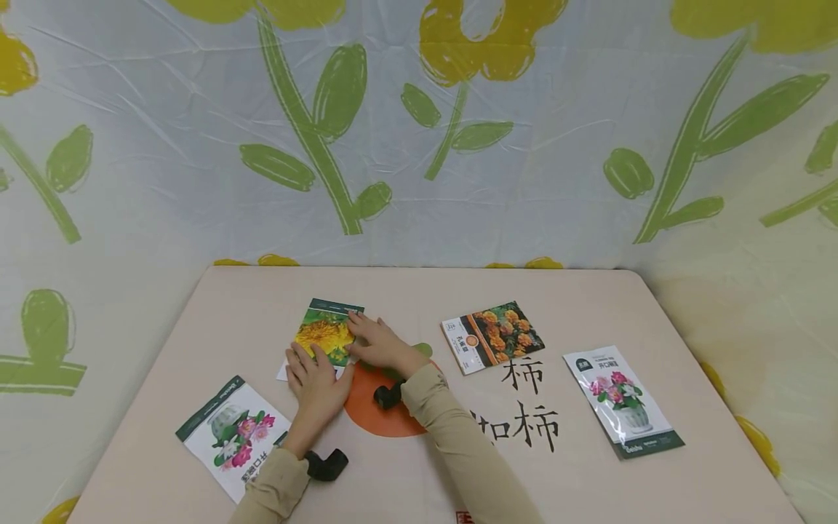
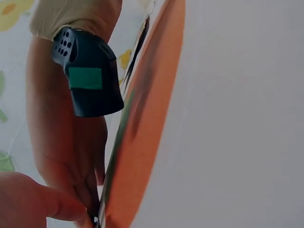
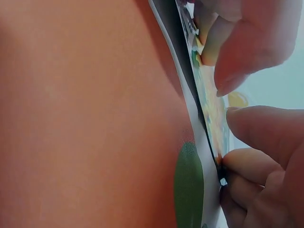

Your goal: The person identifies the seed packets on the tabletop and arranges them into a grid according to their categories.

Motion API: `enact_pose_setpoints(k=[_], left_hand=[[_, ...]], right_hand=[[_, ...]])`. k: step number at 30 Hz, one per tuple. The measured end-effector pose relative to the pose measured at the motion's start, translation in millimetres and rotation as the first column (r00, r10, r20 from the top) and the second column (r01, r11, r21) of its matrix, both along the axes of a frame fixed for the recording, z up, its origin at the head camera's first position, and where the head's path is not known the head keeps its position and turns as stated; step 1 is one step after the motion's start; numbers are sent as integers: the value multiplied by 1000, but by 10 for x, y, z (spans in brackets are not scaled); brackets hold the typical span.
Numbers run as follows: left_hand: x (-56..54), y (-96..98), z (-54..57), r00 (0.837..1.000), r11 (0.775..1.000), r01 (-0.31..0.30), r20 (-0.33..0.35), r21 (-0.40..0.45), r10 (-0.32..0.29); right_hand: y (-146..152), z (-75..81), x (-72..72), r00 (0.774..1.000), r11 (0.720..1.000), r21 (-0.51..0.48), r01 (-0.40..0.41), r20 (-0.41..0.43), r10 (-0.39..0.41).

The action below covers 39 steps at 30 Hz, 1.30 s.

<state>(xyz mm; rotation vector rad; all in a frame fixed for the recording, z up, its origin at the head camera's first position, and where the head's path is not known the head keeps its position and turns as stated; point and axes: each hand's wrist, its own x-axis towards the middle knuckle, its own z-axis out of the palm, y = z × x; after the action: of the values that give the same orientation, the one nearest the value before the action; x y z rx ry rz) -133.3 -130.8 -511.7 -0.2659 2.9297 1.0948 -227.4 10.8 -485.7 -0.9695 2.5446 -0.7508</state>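
A seed packet with a yellow flower picture (image 1: pixel 324 331) lies at the back left of the table, its dark green end away from me. My left hand (image 1: pixel 317 382) rests on its near left part, fingers spread. My right hand (image 1: pixel 380 343) touches its right edge with extended fingers. A white corner shows beside the left hand; whether it belongs to another packet, I cannot tell. In the right wrist view, the packet's edge (image 3: pixel 190 102) looks layered and slightly raised, with the right thumb and fingertips against its face. The left wrist view shows the left thumb (image 2: pixel 28 199) near the right hand.
A packet with pink flowers (image 1: pixel 238 433) lies left, partly behind the left sleeve. Rightward are an orange marigold packet (image 1: pixel 494 336) and another pink-flower packet (image 1: pixel 622 400). The tablecloth (image 1: pixel 393 466) has a printed orange fruit and black characters. Dark wrist cameras (image 1: pixel 327 466) sit on both wrists.
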Motion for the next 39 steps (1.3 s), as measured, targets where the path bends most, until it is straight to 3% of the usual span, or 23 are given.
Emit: enact_pose_setpoints(k=[21,33,39], left_hand=[[-182,17,93,998,999,-18,53,46,16],[-316,70,80,996,991,-74,48,113,69],[-369,122,49,994,985,-110,14,130,109]], right_hand=[[58,2,183,993,992,114,53,-114,-40],[115,13,293,988,989,121,82,-143,-64],[139,-24,318,988,988,131,86,-141,-67]])
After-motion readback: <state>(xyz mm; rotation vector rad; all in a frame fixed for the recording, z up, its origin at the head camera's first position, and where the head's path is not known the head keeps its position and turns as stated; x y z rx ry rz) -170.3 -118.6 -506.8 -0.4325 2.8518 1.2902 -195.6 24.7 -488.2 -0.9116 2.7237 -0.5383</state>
